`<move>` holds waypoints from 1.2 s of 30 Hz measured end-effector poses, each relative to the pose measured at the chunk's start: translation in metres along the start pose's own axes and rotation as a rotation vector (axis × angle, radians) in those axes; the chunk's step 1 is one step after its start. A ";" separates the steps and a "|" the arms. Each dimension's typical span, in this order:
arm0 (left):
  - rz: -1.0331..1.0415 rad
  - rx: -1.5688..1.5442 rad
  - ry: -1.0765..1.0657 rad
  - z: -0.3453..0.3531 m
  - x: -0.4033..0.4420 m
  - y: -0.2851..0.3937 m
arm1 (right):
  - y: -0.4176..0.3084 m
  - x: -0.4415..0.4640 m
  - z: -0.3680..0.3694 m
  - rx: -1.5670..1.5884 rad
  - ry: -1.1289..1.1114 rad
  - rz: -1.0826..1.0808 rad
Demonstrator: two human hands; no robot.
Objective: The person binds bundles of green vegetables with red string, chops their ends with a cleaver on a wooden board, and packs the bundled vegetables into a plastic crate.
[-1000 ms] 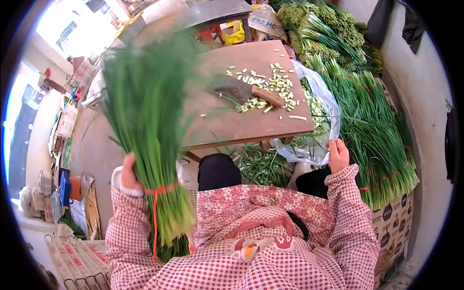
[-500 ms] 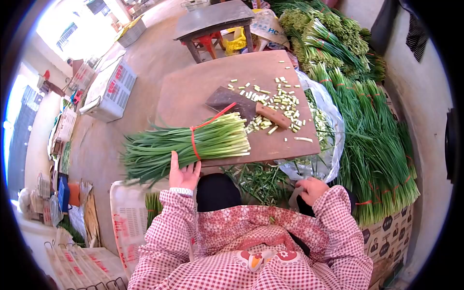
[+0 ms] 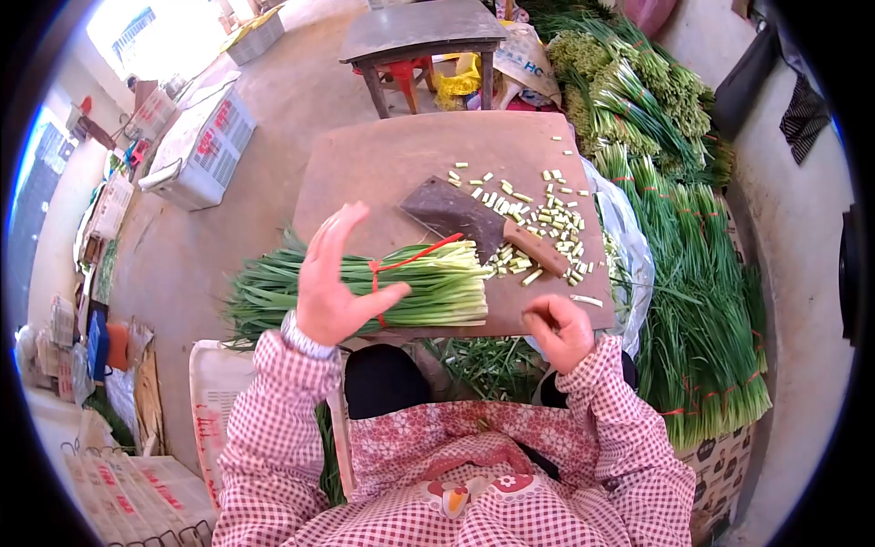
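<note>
A bundle of garlic chives point(image 3: 428, 296) bound with a red tie point(image 3: 375, 269) lies along the table's near edge, pale cut ends to the right. Over its leafy middle is my left hand point(image 3: 335, 290), fingers up and thumb spread; it holds nothing, and I cannot tell whether it touches the leaves. My right hand point(image 3: 562, 335) is at the table's near right edge, fingers loosely curled with nothing visible in them. A cleaver with a dark blade point(image 3: 453, 214) and wooden handle point(image 3: 536, 248) rests behind the bundle, among short chopped stem pieces point(image 3: 556, 219).
Beside the brown table point(image 3: 355, 173), a clear plastic bag point(image 3: 635, 260) hangs on the right. Many tied chive bundles point(image 3: 702, 301) are heaped along the wall. A white crate point(image 3: 214, 401) stands at my left, trimmed leaves point(image 3: 492, 365) lie below, and a small dark table point(image 3: 424, 32) stands behind.
My left hand has risen from beneath the bundle's near side to above it. My right hand has moved up from beside the plastic bag to the table edge. The view has shifted slightly.
</note>
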State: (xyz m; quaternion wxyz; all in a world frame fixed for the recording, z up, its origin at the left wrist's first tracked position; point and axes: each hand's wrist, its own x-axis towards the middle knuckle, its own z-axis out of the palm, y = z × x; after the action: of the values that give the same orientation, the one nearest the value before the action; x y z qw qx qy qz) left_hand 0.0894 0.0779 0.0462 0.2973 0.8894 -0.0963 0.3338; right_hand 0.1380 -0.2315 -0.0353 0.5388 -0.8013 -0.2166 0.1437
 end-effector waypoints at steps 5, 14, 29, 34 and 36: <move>-0.109 0.053 -0.473 0.020 -0.021 -0.022 | -0.072 0.055 0.014 -0.432 0.250 -0.655; -0.202 -0.196 -0.239 0.020 -0.051 -0.035 | -0.045 0.074 0.043 0.002 0.068 -0.281; 0.010 -0.085 -0.268 0.015 -0.061 -0.025 | -0.049 0.056 0.036 0.052 0.179 -0.141; -0.005 -0.035 -0.229 0.018 -0.060 -0.024 | -0.056 0.037 0.025 -0.302 0.093 -0.416; 0.052 0.044 -0.256 0.015 -0.055 -0.022 | -0.054 0.038 0.025 -0.375 0.074 -0.457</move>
State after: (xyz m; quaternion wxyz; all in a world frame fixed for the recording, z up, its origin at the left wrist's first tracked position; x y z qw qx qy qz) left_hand 0.0641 0.0849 -0.0084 0.2542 0.9282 -0.1488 0.2273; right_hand 0.1490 -0.1747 0.0055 0.4075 -0.8220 -0.3942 -0.0533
